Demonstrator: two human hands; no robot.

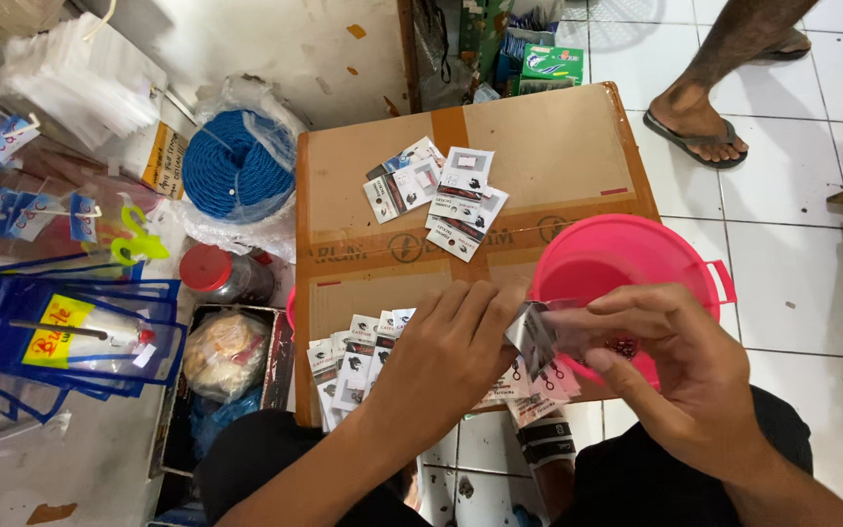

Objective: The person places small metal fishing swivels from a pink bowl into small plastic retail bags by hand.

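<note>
black-clothed knees: the person's legs are showing at the bottom edge, with white floor tiles (792, 263) running between and beyond them.
left hand (446, 356): it is lying palm down over the near edge of the flat brown cardboard box (548, 146), fingers curled together and pinching the left side of a small silvery plastic packet (531, 337).
right hand (680, 366): it is meeting the left one, thumb and forefinger closing on the right side of the same packet, so both hands are clamping it between them.
packet's place: it is hanging just above the box's near edge, in front of the round pink plastic bucket (626, 259).
near pile: small white printed card packets (358, 366) are lying fanned out along the near edge of the box, partly under the left hand.
pink bucket: it is sitting just beside the box's right corner, its inside mostly hidden by the right hand.
far pile: a second cluster of white card packets (441, 195) is lying on the middle of the box, well apart from the hands.
left side: blue plastic bags (60, 332), a red-lidded jar (215, 273) and a coil of blue rope in clear wrap (236, 166) are crowding beside the box.
far right: another person's bare foot in a dark sandal (700, 132) is standing on the tiles.
</note>
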